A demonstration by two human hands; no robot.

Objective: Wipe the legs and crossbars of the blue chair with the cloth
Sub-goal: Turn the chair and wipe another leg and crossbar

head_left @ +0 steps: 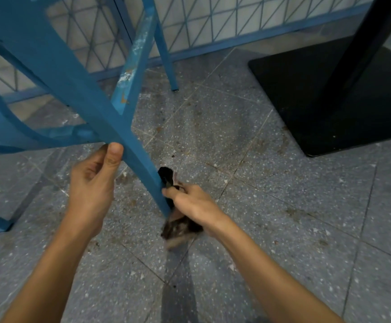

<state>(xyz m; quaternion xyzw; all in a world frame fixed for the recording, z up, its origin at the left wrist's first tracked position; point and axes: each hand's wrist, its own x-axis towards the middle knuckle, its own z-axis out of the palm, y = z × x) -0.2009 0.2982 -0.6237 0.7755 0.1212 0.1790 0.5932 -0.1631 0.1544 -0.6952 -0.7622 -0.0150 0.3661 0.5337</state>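
Speckled grey floor (283, 217), stained | blue chair (56, 73) tilted | left hand (91, 183) grips its near leg (140, 159) midway, steadying | right hand (194, 203) clutches dark cloth (178, 226) against leg's foot | advice: wrap cloth fully round, stroke lengthwise, brace chair firmly | writing: none legible

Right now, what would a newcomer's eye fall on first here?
The blue chair leg slants across the middle, gripped by the left hand. At its lower end the right hand holds a dark cloth against it. A black table base lies at upper right.
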